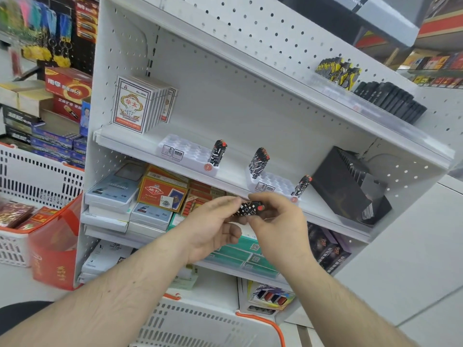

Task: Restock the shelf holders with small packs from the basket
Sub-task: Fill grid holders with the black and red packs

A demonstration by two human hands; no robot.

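Observation:
A small black-and-white patterned pack (248,207) with a red cap lies sideways between both hands, in front of the middle shelf's edge. My left hand (213,226) grips its left end and my right hand (275,221) pinches its capped right end. Two white slotted holders sit on the middle shelf: the left holder (185,151) has one upright pack (217,153) at its right end; the right holder (271,184) carries a few packs (259,161) at its back and one (302,186) at its front. A white basket (200,324) with an orange handle stands below my arms.
White card boxes (137,103) stand at the shelf's left and a black display box (348,186) at its right. Lower shelves hold stacked boxes (150,196). A red carton (55,246) and another white basket (32,176) sit left of the shelf unit.

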